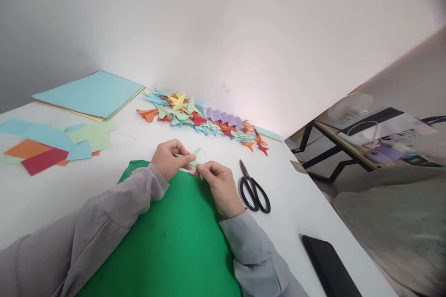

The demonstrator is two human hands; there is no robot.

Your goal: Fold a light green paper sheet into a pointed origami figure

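Between my two hands is a small light green folded paper (pixel 194 158) with pointed ends, held above the table's front middle. My left hand (pixel 171 159) pinches its left side between thumb and fingers. On the right side, the thumb and forefinger of my right hand (pixel 219 184) are closed on its lower edge. The fingers cover part of the paper, so its full shape is hidden. Just beyond lies a heap of colourful folded paper figures (pixel 198 118). Black-handled scissors (pixel 253 188) rest to the right of my right hand.
A stack of large coloured sheets (pixel 92 93) lies at the back left. Cut paper pieces (pixel 45 160) are scattered at the left. A black phone-like object (pixel 329 264) sits near the table's right edge. Green fabric (pixel 167 246) spreads below my arms. A paper bag (pixel 390 132) stands beyond at right.
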